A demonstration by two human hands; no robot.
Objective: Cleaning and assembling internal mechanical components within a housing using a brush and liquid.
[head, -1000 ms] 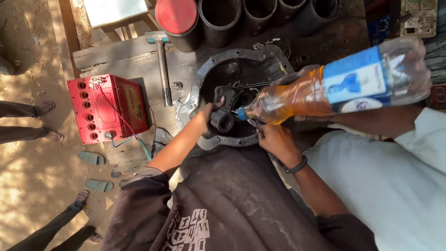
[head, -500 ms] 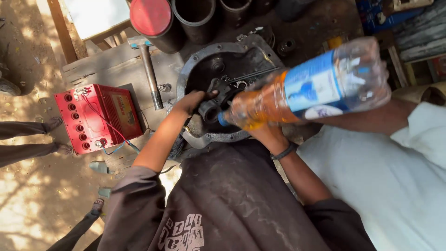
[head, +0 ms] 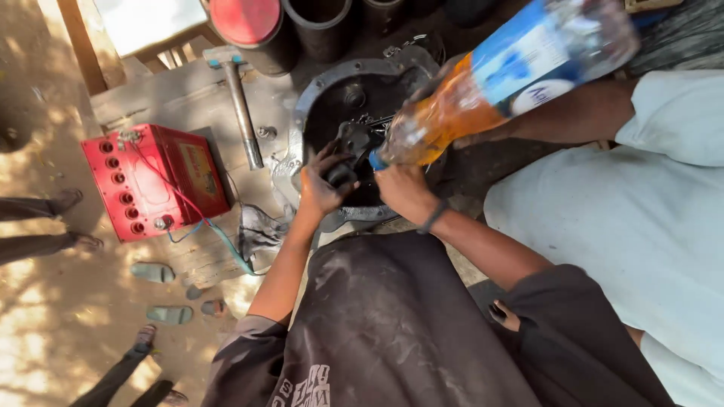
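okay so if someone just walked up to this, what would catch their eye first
Likely the plastic bottle of orange liquid, tilted down from upper right, mouth over the dark round housing at centre. The left hand and right hand meet just below its mouth. A red battery sits left.

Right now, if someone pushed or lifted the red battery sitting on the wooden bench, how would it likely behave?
The red battery looks like a rigid, boxy block resting flat on the wooden bench, so it would probably slide rather than roll or tip. It is likely heavy for its size. The wires running from its top could snag or tug if it were moved.
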